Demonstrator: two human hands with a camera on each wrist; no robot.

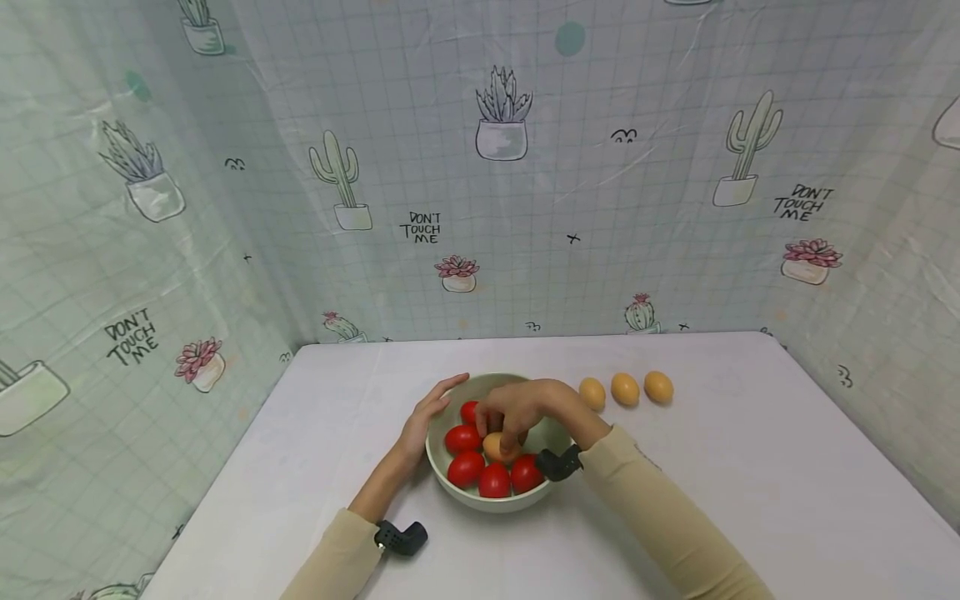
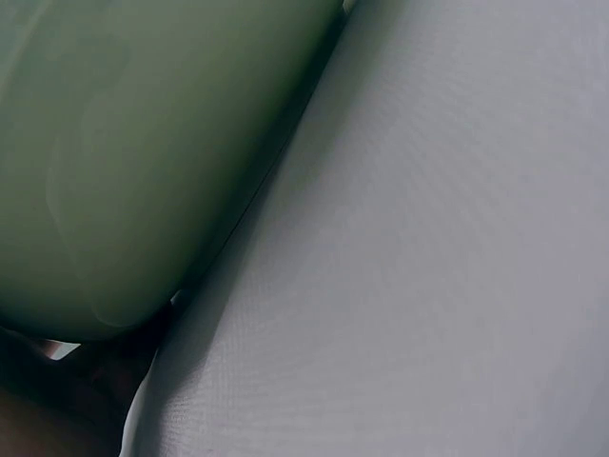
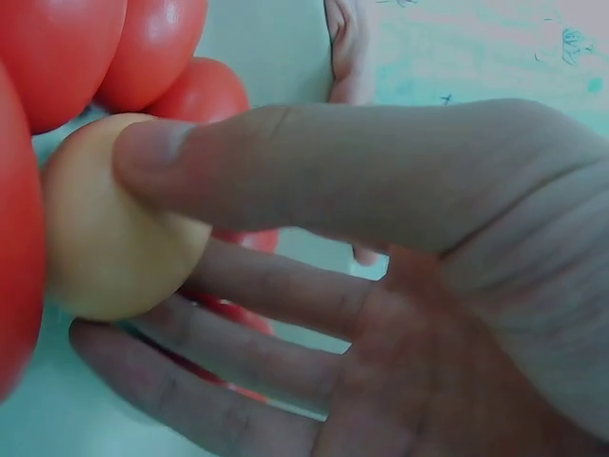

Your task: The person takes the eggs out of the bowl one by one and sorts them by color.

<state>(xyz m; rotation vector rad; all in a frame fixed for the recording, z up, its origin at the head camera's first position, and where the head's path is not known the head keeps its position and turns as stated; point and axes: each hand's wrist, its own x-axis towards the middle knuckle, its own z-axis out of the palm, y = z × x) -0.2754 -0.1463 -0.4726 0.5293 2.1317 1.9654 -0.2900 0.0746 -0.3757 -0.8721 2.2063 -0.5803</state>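
A pale green bowl (image 1: pixel 495 504) stands on the table with several red eggs (image 1: pixel 466 469) in it. My right hand (image 1: pixel 516 410) reaches down inside and pinches a yellow egg (image 1: pixel 492 447) among the red ones. In the right wrist view, the thumb lies on top of this yellow egg (image 3: pixel 100 238) and the fingers come round its far side. My left hand (image 1: pixel 420 423) rests along the bowl's left side, fingers fairly straight toward the rim. The left wrist view is mostly filled by the bowl's outer wall (image 2: pixel 143 162), with part of the hand dark in the lower corner.
Three more yellow eggs (image 1: pixel 625 389) lie in a row on the white table (image 1: pixel 750 467), behind and to the right of the bowl. A cloth (image 1: pixel 570 183) printed with cacti hangs behind the table and along both sides.
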